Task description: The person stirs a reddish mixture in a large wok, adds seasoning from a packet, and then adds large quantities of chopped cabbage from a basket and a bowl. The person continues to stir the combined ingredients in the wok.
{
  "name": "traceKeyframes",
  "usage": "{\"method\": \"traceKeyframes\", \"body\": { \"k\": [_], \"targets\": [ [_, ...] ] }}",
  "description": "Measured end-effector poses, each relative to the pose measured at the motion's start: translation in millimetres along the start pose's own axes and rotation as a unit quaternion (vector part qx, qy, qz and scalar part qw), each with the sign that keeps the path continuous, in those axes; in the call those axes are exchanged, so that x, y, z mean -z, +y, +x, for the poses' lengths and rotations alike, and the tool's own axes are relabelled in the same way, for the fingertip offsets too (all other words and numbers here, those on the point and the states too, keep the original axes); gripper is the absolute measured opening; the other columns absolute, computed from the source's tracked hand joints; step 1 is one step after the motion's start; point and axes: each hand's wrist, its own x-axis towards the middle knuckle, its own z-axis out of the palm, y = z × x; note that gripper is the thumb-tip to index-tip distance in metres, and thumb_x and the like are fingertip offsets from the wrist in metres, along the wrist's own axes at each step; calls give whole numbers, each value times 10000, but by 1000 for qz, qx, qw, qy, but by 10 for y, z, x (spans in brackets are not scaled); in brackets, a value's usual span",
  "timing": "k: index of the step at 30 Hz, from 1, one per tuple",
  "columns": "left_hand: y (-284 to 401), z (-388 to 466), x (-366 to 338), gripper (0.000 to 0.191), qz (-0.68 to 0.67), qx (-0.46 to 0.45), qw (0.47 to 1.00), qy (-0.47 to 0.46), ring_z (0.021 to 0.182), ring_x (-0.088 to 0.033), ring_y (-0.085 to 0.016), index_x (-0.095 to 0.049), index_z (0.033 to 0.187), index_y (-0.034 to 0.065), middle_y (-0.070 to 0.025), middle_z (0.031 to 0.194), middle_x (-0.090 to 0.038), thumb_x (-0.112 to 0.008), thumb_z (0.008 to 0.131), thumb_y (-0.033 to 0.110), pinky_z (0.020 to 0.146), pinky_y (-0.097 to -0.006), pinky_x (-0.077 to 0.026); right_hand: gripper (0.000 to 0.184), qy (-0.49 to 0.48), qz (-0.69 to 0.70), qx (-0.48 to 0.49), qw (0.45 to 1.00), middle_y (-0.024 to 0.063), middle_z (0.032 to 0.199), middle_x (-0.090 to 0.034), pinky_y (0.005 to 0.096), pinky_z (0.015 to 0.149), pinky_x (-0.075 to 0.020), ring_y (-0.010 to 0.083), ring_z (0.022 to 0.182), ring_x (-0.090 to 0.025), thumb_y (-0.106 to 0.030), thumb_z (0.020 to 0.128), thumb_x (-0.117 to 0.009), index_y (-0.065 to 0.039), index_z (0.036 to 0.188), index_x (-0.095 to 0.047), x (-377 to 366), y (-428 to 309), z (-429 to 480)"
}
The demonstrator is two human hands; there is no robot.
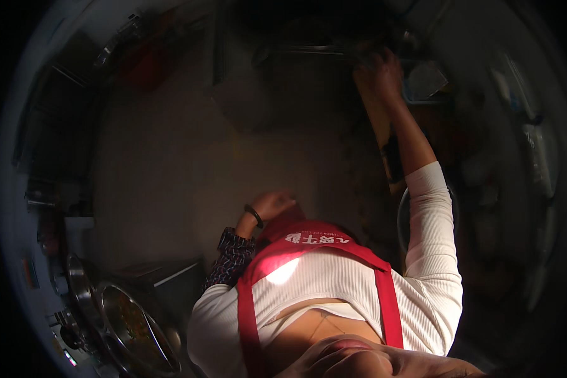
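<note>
My left hand [275,202], with a dark bangle at its wrist, hangs low in front of the red apron [307,236]. Its fingers look curled but are blurred, and I cannot tell whether it holds anything. My right arm stretches far forward along the right side. At its end, my right hand [386,73] is over the far end of a long wooden board [375,111]; its fingers point away and are lost in shadow. Just right of that hand is a pale, flat-looking item [425,80] in a light-rimmed container.
Steel pots [139,326], one with orange and green food inside, stand at the lower left. A round-rimmed vessel [403,222] is partly behind my right sleeve. A red object [146,68] is at the upper left. Dim floor [170,165] lies ahead.
</note>
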Motion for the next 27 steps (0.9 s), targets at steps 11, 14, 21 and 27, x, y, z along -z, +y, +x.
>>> {"method": "traceKeyframes", "body": {
  "k": [11,14,21,27],
  "targets": [
    [601,3522,971,523,-288,-46,956,-44,877,-602,-128,-475,1299,58,-63,1033,-647,-594,909,386,710,-275,-491,365,-546,190,-304,757,177,782,-645,382,502,-496,263,557,-644,-335,866,-625,11,981,-605,-1233,897,468],
    [514,4809,1012,522,-410,-32,911,-37,873,-609,-147,-522,1204,94,-67,1039,-638,-592,878,496,671,-279,-483,318,-469,31,-142,871,148,730,-650,380,503,-492,277,583,-647,-297,843,-650,-3,953,-602,-849,731,559],
    [1767,5916,1473,440,-759,187,624,10,780,-588,-202,-542,937,71,-77,848,-630,-606,854,497,743,-327,-475,136,-402,-430,112,800,26,820,-611,309,601,-505,163,780,-655,-130,822,-567,-114,954,-543,590,595,1724],
    [2810,5877,1680,96,-909,41,401,-101,661,-547,-161,-545,806,74,-45,780,-598,-577,845,156,482,-240,-417,304,-242,-615,234,714,11,1001,-589,317,706,-509,187,816,-622,-129,798,-608,-151,1098,-560,1189,721,3029]
  ]
}}
